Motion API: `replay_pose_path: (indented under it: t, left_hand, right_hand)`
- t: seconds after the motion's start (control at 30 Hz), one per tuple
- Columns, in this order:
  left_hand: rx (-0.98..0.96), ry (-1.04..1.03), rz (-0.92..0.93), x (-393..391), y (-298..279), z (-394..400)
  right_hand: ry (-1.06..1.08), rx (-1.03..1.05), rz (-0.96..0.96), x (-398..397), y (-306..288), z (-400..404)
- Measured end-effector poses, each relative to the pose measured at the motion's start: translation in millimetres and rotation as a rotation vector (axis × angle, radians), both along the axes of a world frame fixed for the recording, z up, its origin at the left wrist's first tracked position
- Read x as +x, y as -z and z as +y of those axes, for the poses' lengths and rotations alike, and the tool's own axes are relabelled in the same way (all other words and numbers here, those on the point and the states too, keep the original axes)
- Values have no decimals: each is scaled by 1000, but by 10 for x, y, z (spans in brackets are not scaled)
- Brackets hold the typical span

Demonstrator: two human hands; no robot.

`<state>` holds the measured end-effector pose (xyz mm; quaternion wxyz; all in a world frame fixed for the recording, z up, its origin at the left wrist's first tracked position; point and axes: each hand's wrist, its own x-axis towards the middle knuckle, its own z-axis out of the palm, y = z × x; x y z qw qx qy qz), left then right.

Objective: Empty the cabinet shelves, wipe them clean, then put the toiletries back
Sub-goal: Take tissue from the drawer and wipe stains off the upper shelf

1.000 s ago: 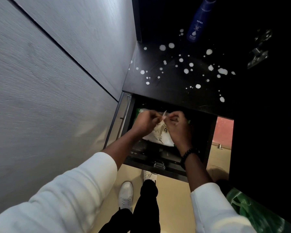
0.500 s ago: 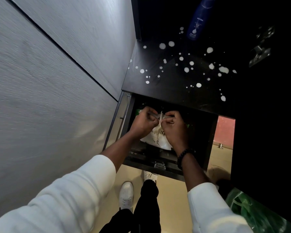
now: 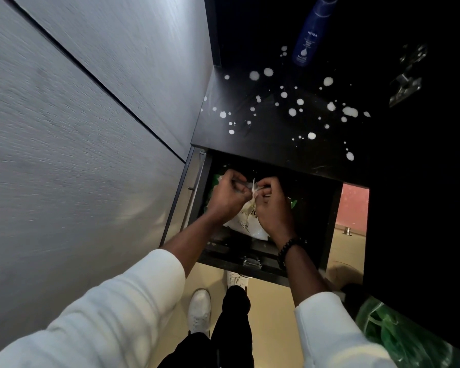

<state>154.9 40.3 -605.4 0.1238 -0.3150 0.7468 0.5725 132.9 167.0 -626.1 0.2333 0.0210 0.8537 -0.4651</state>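
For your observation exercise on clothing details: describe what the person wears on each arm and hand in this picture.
Both arms wear loose white long sleeves, the left sleeve and the right sleeve both pushed up so the forearms are bare. A dark beaded bracelet circles the right wrist. The left hand and right hand wear no gloves; no rings are visible.

Your single head-worn wide-angle camera looks steeply down from above your arms, close to the dark cabinet shelf (image 3: 263,139) and the open compartment beneath it. The view faces forward and down, taking in the grey wall (image 3: 77,155) at left and the floor (image 3: 276,328) and your shoes below.
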Motion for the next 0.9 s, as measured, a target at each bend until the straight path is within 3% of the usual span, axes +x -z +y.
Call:
replay_pose_path:
  t: [0.3,0.53,0.67,0.9]
  left_hand:
    - [186,-74,-70,16,65,-1]
    - [233,-11,-76,24,6,-27]
    - [249,4,-101,32,1,-36]
    - [86,25,-96,-53,38,7]
  right_hand:
    - [187,-129,-122,-41,18,33]
    - [-1,-78,-43,-44,51,14]
    - [6,-75,8,-41,14,35]
    - [-11,-18,114,16,-20,75]
